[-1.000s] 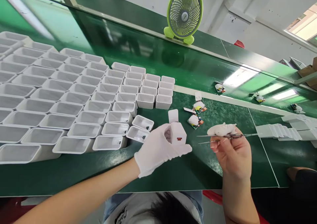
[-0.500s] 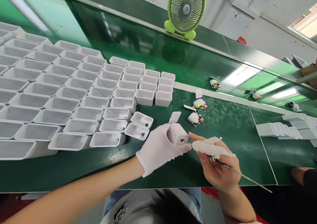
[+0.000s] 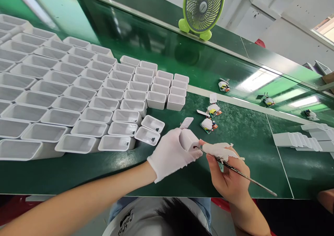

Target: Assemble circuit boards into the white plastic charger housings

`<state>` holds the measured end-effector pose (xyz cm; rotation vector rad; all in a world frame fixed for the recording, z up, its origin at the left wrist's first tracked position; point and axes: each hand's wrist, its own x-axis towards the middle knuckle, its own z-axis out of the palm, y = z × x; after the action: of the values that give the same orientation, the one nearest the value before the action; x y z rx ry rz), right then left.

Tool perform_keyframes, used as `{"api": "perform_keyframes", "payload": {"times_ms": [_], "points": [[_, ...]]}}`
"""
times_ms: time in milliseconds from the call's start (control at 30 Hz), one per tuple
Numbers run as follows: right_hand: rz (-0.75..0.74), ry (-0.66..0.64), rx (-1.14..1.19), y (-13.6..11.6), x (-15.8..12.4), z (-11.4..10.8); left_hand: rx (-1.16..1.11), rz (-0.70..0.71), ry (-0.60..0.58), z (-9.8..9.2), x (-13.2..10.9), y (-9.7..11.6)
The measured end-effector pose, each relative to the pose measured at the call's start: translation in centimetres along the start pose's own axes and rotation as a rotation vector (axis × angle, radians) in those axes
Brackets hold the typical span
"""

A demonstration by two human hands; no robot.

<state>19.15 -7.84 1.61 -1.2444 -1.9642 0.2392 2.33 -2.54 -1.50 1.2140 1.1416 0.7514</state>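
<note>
The right hand (image 3: 229,178) had brought its gripped metal tool (image 3: 241,173) to the port (image 3: 195,147) of the white housing (image 3: 188,139) clasped in the gloved left hand (image 3: 172,154); work there seemed underway.

Green workbench (image 3: 263,156), white light reflections (image 3: 257,79) behind, pale wall (image 3: 289,34), bright window (image 3: 326,28) at upper right, grey floor (image 3: 221,224)

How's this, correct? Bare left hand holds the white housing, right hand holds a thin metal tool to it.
Not bare: the left hand wears a white glove, as the head view shows. The rest stands: it holds the white housing, and the right hand holds the thin metal tool to it.
</note>
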Motion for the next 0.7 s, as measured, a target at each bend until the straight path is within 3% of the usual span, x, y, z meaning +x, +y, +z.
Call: {"api": "perform_keyframes", "payload": {"times_ms": [333,700], "points": [[0.010,-0.025,-0.104,0.0,0.1,0.7,0.070,-0.166,-0.008,-0.3,0.2,0.9],[-0.036,-0.022,-0.124,0.1,0.3,1.2,0.080,-0.190,0.024,-0.3,0.8,0.9]]}}
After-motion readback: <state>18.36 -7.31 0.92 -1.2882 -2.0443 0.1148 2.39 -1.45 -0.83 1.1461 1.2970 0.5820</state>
